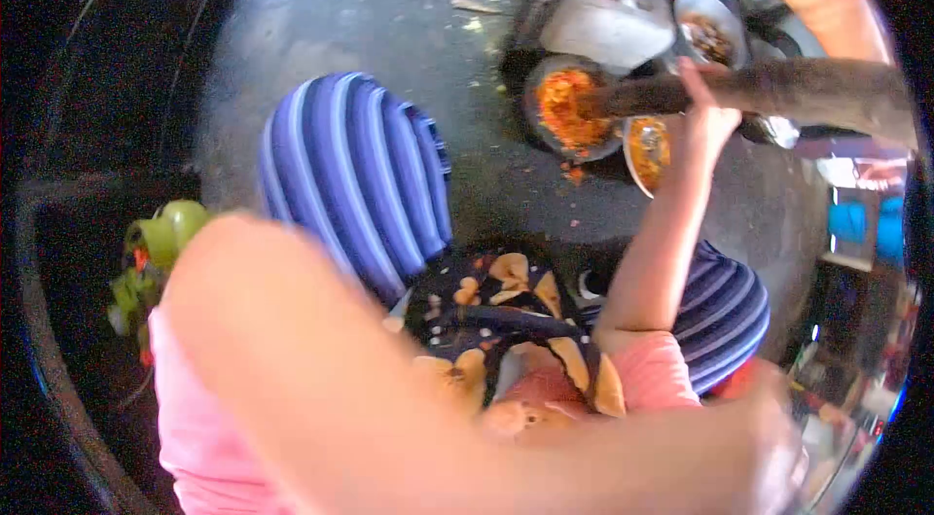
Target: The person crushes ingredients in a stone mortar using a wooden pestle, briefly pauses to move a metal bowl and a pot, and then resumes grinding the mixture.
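Note:
My right hand (710, 116) is closed around a thick wooden pestle (817, 92), which lies slanted toward the left. The pestle's tip rests in a dark mortar (537, 121) holding a chopped orange-red mixture (564, 106). Beside the mortar, partly behind my right wrist, is a white-rimmed bowl (647, 155) with orange food. My left arm bends across the bottom of the view. At its end, my left hand (778, 457) is smeared by motion at the lower right, and its fingers cannot be made out.
Past the mortar are a pale container (608, 29) and a metal bowl (707, 29) with brown pieces. Bits of food lie on the grey floor (389, 19). Green items (170, 228) stand at the left, blue ones (866, 223) at the right. Striped cloth (355, 170) covers my knees.

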Motion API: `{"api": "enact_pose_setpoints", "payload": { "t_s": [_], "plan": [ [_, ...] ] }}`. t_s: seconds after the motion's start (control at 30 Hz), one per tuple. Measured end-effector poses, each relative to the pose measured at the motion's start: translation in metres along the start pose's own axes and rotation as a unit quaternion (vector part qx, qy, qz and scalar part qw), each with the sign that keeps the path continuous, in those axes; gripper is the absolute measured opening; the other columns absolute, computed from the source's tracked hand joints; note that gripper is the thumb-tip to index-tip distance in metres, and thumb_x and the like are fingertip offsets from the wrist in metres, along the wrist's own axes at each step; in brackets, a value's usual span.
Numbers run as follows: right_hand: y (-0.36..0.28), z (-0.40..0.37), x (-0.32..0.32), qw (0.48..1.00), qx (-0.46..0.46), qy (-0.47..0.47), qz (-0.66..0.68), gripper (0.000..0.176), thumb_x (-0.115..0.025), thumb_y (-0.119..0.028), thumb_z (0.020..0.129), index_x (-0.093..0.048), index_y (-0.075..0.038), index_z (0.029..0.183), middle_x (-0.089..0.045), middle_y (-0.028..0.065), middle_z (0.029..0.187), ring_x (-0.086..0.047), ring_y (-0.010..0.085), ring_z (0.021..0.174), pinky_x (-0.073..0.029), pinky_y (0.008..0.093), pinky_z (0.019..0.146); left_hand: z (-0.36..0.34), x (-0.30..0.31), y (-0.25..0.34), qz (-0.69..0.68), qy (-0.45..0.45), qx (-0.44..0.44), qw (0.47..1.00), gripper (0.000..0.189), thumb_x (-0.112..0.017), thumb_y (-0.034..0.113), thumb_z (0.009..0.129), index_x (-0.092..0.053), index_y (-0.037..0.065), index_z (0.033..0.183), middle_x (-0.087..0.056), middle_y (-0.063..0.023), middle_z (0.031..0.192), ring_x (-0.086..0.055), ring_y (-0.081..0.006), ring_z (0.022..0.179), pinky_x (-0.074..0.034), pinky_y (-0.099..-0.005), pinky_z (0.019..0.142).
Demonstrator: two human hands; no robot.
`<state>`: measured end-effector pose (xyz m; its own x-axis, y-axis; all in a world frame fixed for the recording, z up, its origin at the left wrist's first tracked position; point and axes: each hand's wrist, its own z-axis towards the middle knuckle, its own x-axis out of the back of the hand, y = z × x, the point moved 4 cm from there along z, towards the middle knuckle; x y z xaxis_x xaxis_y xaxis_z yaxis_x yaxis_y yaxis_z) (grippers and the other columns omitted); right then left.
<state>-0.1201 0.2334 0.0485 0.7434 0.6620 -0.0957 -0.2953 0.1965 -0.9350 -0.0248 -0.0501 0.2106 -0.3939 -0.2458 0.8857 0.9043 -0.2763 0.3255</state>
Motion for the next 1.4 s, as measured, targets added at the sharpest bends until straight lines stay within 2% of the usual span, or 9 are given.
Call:
{"api": "enact_pose_setpoints", "payload": {
  "t_s": [0.27,0.5,0.6,0.7,0.8,0.97,1.13,1.23,1.4],
  "plan": [
    [0.127,-0.044,0.017,0.992,-0.101,0.068,0.031,0.032,-0.069,0.014,0.057,-0.054,-0.002,0.08,-0.056,0.0044,0.076,-0.053,0.0169,0.075,-0.046,0.0307,0.076,-0.031,-0.053,-0.036,-0.039,-0.229,0.073,0.97,0.033,-0.053,0.02,0.078,-0.057,0.012,0.109,-0.06,-0.0053,0.102,-0.059,-0.016,0.079,-0.047,-0.0327,0.075],
    [-0.005,0.004,0.001,0.999,0.025,0.022,-0.015,0.016,-0.07,0.003,0.063,-0.057,-0.002,0.071,-0.056,0.0037,0.069,-0.051,0.0153,0.066,-0.041,0.0273,0.068,-0.017,0.023,-0.02,-0.174,-0.145,0.042,0.973,0.032,-0.051,0.019,0.078,-0.057,0.012,0.109,-0.06,-0.0048,0.102,-0.06,-0.015,0.079,-0.048,-0.032,0.076],
    [0.069,-0.005,0.009,0.997,0.024,0.063,-0.033,0.017,-0.072,-0.001,0.061,-0.058,-0.004,0.069,-0.059,0.0035,0.072,-0.053,0.0161,0.07,-0.043,0.0301,0.072,-0.011,0.03,-0.074,-0.279,-0.033,0.159,0.946,0.038,-0.052,0.014,0.076,-0.054,0.01,0.114,-0.059,-0.01,0.107,-0.06,-0.0228,0.086,-0.048,-0.0337,0.075],
    [0.147,-0.053,0.019,0.993,-0.108,0.05,0.009,0.033,-0.067,0.004,0.069,-0.051,-0.006,0.096,-0.053,0.0032,0.098,-0.05,0.0147,0.089,-0.038,0.0322,0.088,-0.018,0.008,-0.165,-0.059,-0.008,0.25,0.967,0.046,-0.054,0.008,0.074,-0.047,0.006,0.12,-0.053,-0.018,0.113,-0.054,-0.0341,0.098,-0.044,-0.0376,0.082],
    [0.081,-0.037,0.004,0.994,-0.072,0.069,0.054,0.028,-0.075,-0.003,0.062,-0.054,-0.007,0.081,-0.054,0.0018,0.083,-0.049,0.0149,0.082,-0.038,0.0306,0.081,-0.039,-0.034,-0.247,-0.022,-0.015,0.375,0.927,0.049,-0.059,0.011,0.074,-0.046,0.006,0.121,-0.053,-0.02,0.112,-0.051,-0.0351,0.103,-0.04,-0.0381,0.089],
    [-0.019,0.012,-0.005,0.998,0.012,0.019,0.054,0.019,-0.071,-0.004,0.066,-0.056,-0.003,0.078,-0.053,0.0034,0.077,-0.05,0.0161,0.076,-0.038,0.0285,0.077,-0.078,-0.069,-0.27,-0.04,-0.283,0.455,0.843,0.051,-0.059,0.018,0.075,-0.045,0.005,0.122,-0.054,-0.0191,0.111,-0.052,-0.0334,0.102,-0.042,-0.0377,0.087],
    [0.138,-0.036,0.009,0.991,-0.085,0.095,-0.045,0.025,-0.069,0.008,0.062,-0.054,-0.005,0.078,-0.055,0.0035,0.077,-0.051,0.0153,0.076,-0.041,0.0295,0.074,-0.067,-0.075,-0.28,-0.034,-0.21,0.454,0.865,0.054,-0.061,0.019,0.074,-0.043,0.005,0.123,-0.054,-0.0174,0.112,-0.052,-0.0314,0.103,-0.042,-0.0369,0.087],
    [0.101,-0.046,0.006,0.972,-0.108,0.179,0.108,0.026,-0.068,0.01,0.062,-0.056,-0.006,0.077,-0.055,0.0038,0.081,-0.05,0.0156,0.081,-0.04,0.0319,0.082,-0.064,-0.077,-0.276,-0.019,-0.243,0.463,0.852,0.055,-0.061,0.02,0.074,-0.042,0.007,0.125,-0.053,-0.0168,0.114,-0.051,-0.0312,0.106,-0.042,-0.0369,0.088],
    [-0.012,0.02,0.013,0.996,0.008,0.074,0.038,0.018,-0.066,-0.007,0.067,-0.052,-0.003,0.076,-0.054,0.0067,0.073,-0.052,0.0181,0.068,-0.042,0.0304,0.063,-0.06,-0.083,-0.274,-0.047,-0.281,0.451,0.846,0.056,-0.061,0.022,0.074,-0.042,0.005,0.124,-0.054,-0.0162,0.114,-0.052,-0.0303,0.106,-0.042,-0.038,0.088]
  ]
}}
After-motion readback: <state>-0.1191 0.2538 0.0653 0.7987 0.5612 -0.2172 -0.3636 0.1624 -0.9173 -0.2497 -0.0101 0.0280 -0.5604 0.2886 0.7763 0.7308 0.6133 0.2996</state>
